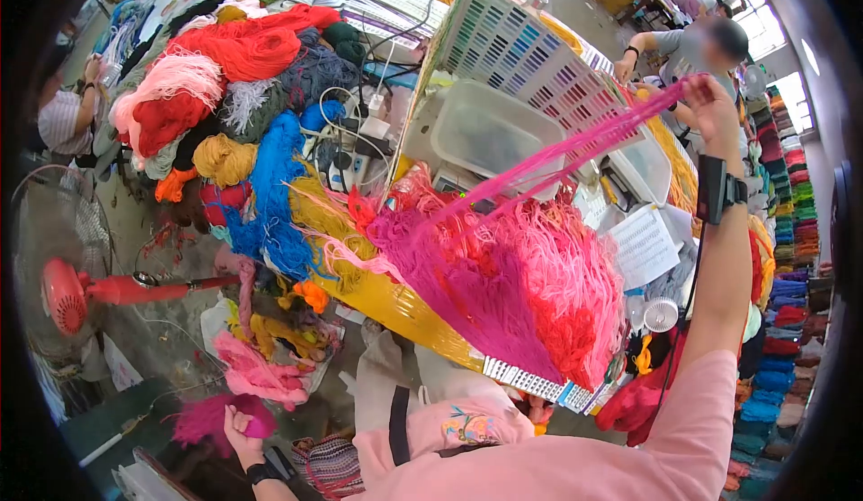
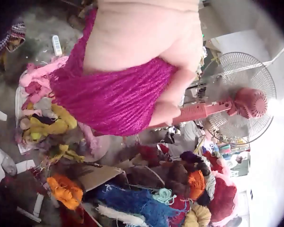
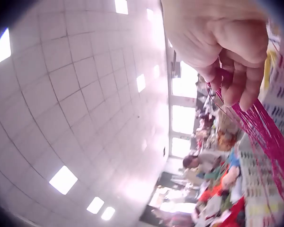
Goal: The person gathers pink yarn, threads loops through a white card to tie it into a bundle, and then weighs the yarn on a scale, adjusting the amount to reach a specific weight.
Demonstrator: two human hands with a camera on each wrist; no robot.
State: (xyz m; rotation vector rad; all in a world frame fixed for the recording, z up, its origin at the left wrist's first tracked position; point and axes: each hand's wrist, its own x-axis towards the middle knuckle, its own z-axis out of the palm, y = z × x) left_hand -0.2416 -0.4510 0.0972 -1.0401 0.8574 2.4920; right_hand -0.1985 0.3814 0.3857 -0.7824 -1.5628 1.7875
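Observation:
My right hand is raised at the upper right, fingers curled round the end of some magenta yarn strands. The strands stretch down to a heap of magenta yarn on the table, beside red and pink yarn. In the right wrist view, the fingers pinch the strands. Low at the left, my left hand grips a thick bundle of magenta yarn. Thumb and fingers wrap round that bundle, and its loose end hangs out beside the hand.
A colour sample card and a clear plastic tub stand behind the yarn. Blue yarn and red yarn pile up at the left. A red fan stands left. Another person works across the table.

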